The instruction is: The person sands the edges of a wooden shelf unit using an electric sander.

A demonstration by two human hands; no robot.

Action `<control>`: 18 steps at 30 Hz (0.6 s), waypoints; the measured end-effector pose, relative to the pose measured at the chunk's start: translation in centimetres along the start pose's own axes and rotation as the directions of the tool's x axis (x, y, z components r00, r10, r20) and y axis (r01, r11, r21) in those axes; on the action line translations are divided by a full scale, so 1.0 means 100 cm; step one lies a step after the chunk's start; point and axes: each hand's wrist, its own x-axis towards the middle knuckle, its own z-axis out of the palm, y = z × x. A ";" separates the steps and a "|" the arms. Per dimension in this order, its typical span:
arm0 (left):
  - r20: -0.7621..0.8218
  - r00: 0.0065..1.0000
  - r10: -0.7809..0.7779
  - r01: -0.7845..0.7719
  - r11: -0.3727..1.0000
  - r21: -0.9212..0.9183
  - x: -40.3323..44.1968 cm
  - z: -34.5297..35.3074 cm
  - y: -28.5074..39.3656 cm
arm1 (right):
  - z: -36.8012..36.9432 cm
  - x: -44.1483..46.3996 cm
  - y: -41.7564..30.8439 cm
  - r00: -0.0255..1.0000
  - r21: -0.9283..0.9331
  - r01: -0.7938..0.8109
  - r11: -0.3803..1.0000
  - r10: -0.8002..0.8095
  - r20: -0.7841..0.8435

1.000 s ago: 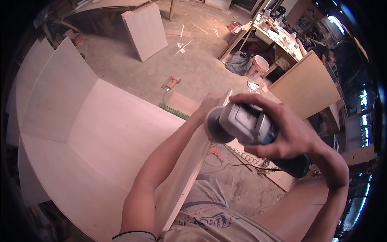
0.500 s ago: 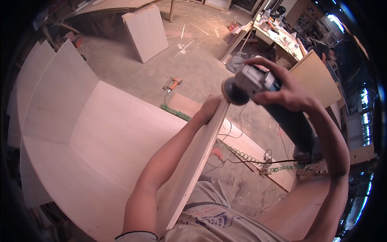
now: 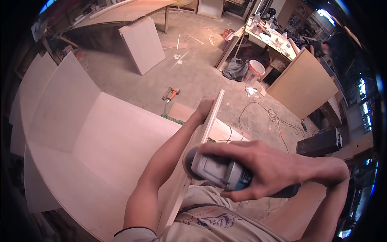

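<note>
A worker's right hand (image 3: 268, 169) wraps around a power sander (image 3: 213, 168), its disc at the edge of a wooden board (image 3: 209, 125); the left hand (image 3: 205, 107) touches the far end (its grip cannot be told).

Right hand (image 3: 268, 167): wrapped around a grey-and-blue power tool (image 3: 213, 169) with a round dark disc (image 3: 189, 162), disc at the edge of a long pale wooden board (image 3: 179, 199). Left hand (image 3: 206, 108): on the board, near its far end. Beyond: orange-and-black handheld tool (image 3: 172, 94); green coiled hose (image 3: 172, 119); white, red-rimmed bucket (image 3: 254, 71).
</note>
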 end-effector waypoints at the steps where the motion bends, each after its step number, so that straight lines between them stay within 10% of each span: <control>1: 0.000 1.000 0.017 -0.017 1.000 0.019 0.000 0.000 -0.002 | 0.002 0.002 -0.001 1.000 0.041 -0.011 0.999 0.010 0.019; 10: 0.026 0.998 0.055 -0.057 0.992 0.115 -0.006 -0.002 0.001 | -0.017 0.016 0.020 0.994 -0.040 0.071 0.997 -0.074 -0.075; 16: 0.024 0.937 0.348 -0.317 0.823 0.471 -0.008 0.004 0.002 | -0.042 0.017 0.036 0.990 -0.056 -0.015 0.998 0.007 -0.138; 18: 0.001 0.967 0.254 -0.250 0.952 0.178 -0.001 0.009 -0.016 | -0.050 0.019 0.038 0.985 -0.058 -0.048 0.997 0.038 -0.169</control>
